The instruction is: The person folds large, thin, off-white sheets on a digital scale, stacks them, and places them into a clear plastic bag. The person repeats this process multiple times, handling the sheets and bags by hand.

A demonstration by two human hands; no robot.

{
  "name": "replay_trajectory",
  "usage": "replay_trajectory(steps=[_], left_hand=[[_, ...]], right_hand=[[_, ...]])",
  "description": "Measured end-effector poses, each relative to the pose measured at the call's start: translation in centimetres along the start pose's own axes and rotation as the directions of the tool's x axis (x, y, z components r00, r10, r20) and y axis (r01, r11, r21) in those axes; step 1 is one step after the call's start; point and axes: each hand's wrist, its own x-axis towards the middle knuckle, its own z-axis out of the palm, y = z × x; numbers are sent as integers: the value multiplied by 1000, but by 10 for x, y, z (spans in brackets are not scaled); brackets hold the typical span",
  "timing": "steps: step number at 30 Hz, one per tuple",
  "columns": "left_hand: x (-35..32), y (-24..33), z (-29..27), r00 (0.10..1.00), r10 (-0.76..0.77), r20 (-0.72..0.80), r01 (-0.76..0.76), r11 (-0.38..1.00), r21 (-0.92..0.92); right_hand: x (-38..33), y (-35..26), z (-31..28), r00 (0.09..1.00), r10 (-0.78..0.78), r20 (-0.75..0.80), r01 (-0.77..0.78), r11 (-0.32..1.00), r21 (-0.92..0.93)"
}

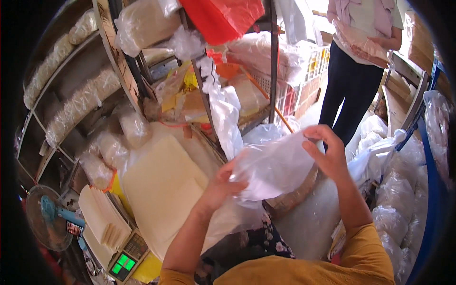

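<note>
A clear plastic bag (pixel 278 168) is stretched out between my two hands, above my lap. My left hand (pixel 227 182), slightly blurred, is closed on the bag's left side. At the upper right edge of the bag, my right hand (pixel 332 154) pinches the film between thumb and fingers. To the left of my hands lies a wide stack of cream-coloured sheets (pixel 159 185). Beyond it, a smaller bundle of folded cream sheets (pixel 102 221) rests by a scale (pixel 128 251) with a lit green display.
Shelves (pixel 71 52) with rolled plastic-wrapped packs line the left. A fan (pixel 50 213) stands below them. Ahead is a metal rack (pixel 273 61) with bags and red film. Another person (pixel 363 47) stands at far right holding a clear package. Filled plastic bags (pixel 394 209) are heaped at right.
</note>
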Motion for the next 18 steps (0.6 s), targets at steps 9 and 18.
replay_trajectory(steps=[9,18], left_hand=[[-74,-33,-49,984,-65,-164,112,949,295],[-70,-63,30,875,369,-315,-84,754,652]], right_hand=[[-23,45,51,775,258,576,-438,877,196],[-62,9,94,778,272,567,-411,902,131]])
